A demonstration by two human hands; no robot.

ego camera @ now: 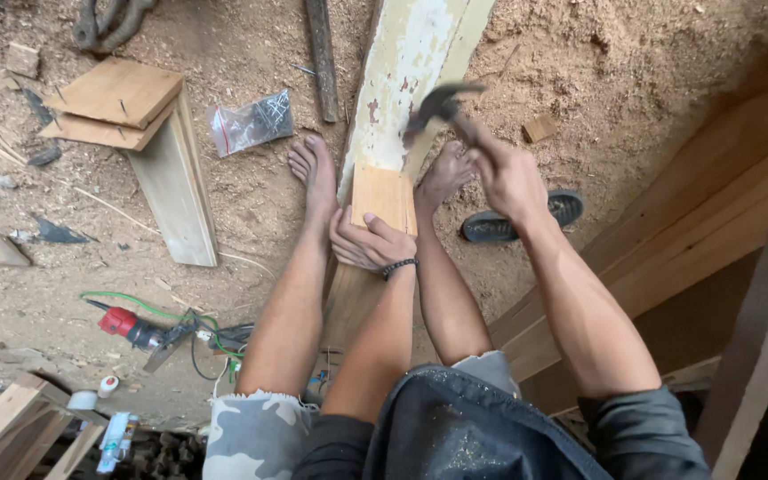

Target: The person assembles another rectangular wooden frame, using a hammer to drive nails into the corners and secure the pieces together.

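On the sawdust floor, left of your bare left foot, you see a small clear plastic bag [251,123]. It is flat, roughly rectangular, with a thin red strip along its left edge, and dark small metal pieces show through it. At the bottom left, beside the wooden frame, a white tube-like package [114,439] with light blue marks lies, and near it stands a small white roll [108,386] with a red spot.
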